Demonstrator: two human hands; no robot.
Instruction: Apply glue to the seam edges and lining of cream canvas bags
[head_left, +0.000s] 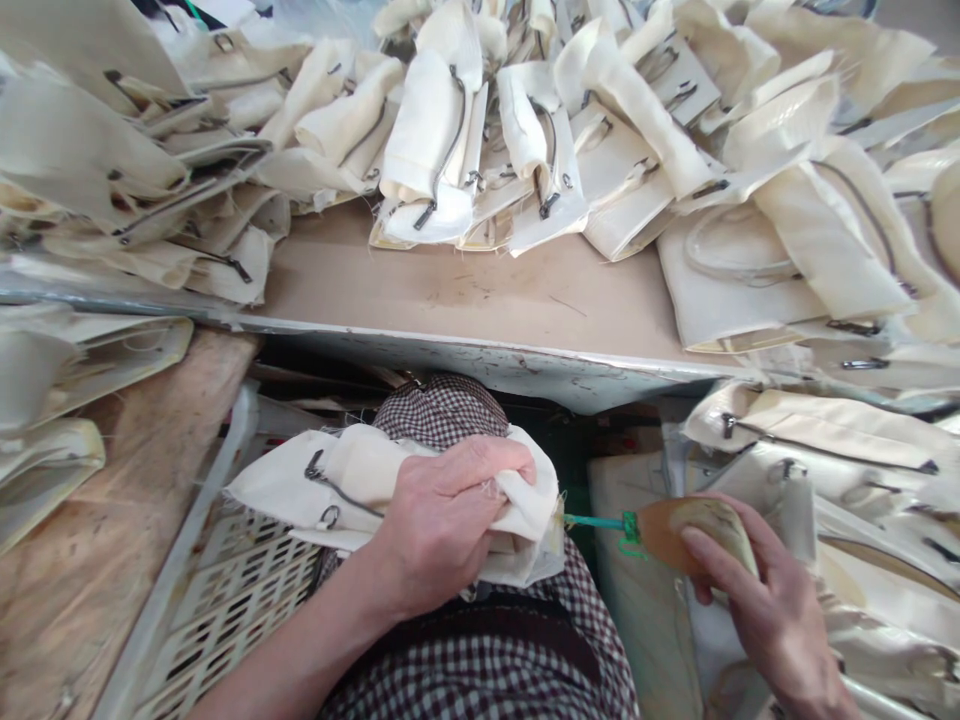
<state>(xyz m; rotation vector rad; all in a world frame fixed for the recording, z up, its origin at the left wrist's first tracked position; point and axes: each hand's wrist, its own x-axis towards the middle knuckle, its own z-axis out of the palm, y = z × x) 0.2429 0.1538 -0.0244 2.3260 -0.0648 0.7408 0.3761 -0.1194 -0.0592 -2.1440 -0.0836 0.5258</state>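
Note:
My left hand [457,510] is closed on a cream canvas pouch [345,480] with a dark zipper, held over my lap. The fabric bunches up under the fingers, and the pouch's zipper pull and a small metal ring show left of the hand. My right hand [765,590] grips a wooden-handled tool [656,530] with a thin teal shaft and green wrapping where shaft meets handle. Its tip reaches the pouch's right edge, where loose threads stick out. How the tip is shaped cannot be made out.
Across the tan worktable [465,290] lie many similar zippered pouches [435,130]. More pouches [840,440] are heaped at the right. A white plastic crate [225,590] stands left of my lap, beside a wooden board [97,540]. The table's front edge runs just beyond my knees.

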